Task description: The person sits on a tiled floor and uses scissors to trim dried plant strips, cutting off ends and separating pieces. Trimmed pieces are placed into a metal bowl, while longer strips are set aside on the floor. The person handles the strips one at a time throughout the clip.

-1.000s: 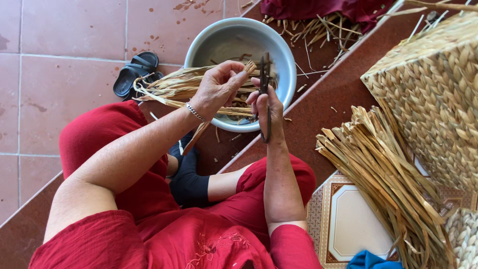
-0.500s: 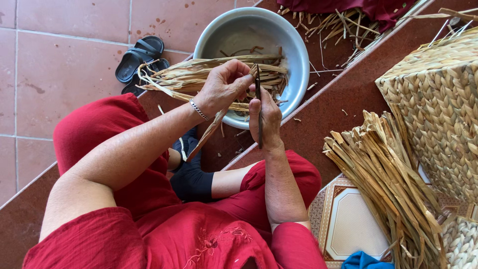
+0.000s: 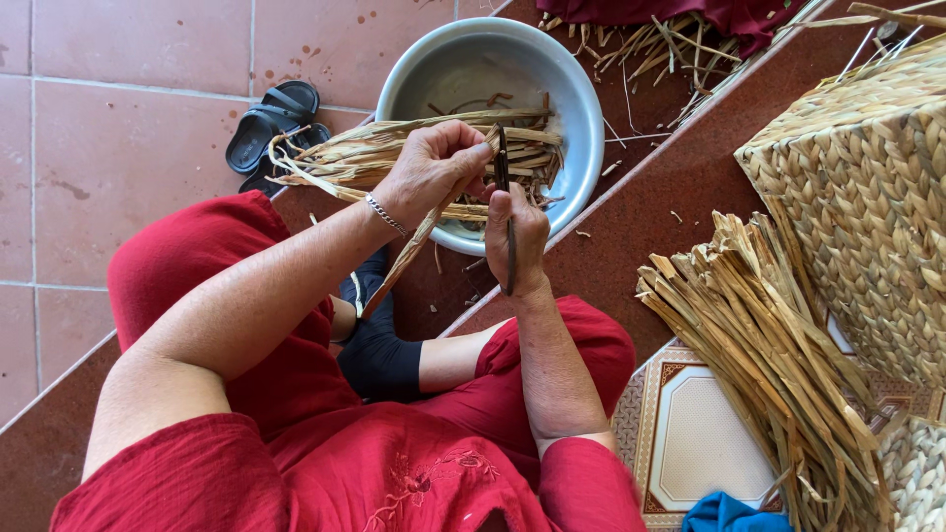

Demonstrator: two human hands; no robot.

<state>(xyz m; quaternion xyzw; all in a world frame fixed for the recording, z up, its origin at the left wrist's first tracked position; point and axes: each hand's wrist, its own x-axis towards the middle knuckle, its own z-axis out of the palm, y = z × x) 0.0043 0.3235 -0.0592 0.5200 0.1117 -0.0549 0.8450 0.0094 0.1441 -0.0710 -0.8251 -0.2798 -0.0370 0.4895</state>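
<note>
Reed bundle [image 3: 394,158] lies across the rim of the pale metal basin [image 3: 581,148] — left hand [image 3: 434,172] fingers clenched round the strands. Right hand [image 3: 517,236] grips a dark thin tool [image 3: 508,227], upright beside them.

Black sandals [image 3: 268,128] on tiled floor [image 3: 118,158], woven basket [image 3: 867,187], blue cloth [image 3: 729,514]
</note>
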